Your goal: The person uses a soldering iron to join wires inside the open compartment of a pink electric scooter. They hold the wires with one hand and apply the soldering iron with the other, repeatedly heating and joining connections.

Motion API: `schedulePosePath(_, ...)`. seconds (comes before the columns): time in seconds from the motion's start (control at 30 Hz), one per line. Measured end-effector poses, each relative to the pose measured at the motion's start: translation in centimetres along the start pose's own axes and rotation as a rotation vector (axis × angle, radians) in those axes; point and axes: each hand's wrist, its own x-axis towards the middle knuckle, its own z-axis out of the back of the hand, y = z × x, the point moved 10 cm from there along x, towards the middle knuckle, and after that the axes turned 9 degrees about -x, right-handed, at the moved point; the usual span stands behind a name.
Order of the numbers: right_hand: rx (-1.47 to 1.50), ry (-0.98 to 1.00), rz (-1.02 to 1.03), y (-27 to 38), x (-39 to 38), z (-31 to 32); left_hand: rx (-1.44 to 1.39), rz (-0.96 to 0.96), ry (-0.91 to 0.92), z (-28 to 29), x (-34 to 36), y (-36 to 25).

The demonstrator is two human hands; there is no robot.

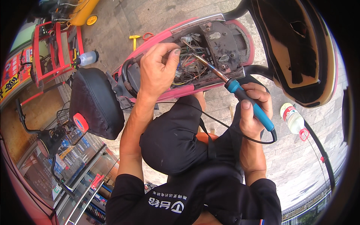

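Black shirt (pixel 225 187), soldering-iron cable (pixel 212 117) across trousers (pixel 168 142), red roll (pixel 80 122) on cushion (pixel 98 97)

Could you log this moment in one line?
left hand: curled above wires; right hand: holding soldering iron; iron tip: over wires; contact: unclear

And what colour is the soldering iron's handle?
The handle is blue with a dark section; best in head view.

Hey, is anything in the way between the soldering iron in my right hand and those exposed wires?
Nothing visible blocks it: the soldering iron in your right hand extends over the wires. Your left hand is close by, just left of its tip.
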Motion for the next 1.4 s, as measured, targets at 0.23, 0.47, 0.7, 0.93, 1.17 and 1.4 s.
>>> schedulePosePath(0.23, -0.024, -0.002, 0.006, 0.6, 0.4, 0.1, 0.140, -0.187, 0.038, -0.4, 0.2, -2.5)
schedulePosePath(0.47, -0.046, -0.001, 0.035, 1.0, 0.6, 0.1, 0.081, -0.144, 0.012, -0.3, 0.1, -1.8)
schedulePosePath(0.7, -0.020, -0.002, 0.003, 0.7, 0.5, 0.2, 0.125, -0.198, -0.019, 0.4, -0.1, -2.7)
schedulePosePath(0.93, -0.031, -0.001, 0.004, 0.8, 0.7, 0.3, 0.249, -0.168, 0.002, 1.0, -0.1, -2.3)
schedulePosePath(1.17, -0.032, -0.014, -0.010, 0.8, 0.6, 0.6, 0.024, 0.003, 0.049, 0.9, -0.4, -0.9)
schedulePosePath(1.4, -0.027, -0.030, -0.006, 0.7, 0.6, 0.9, -0.070, 0.020, 0.029, 1.1, -0.5, -1.2)
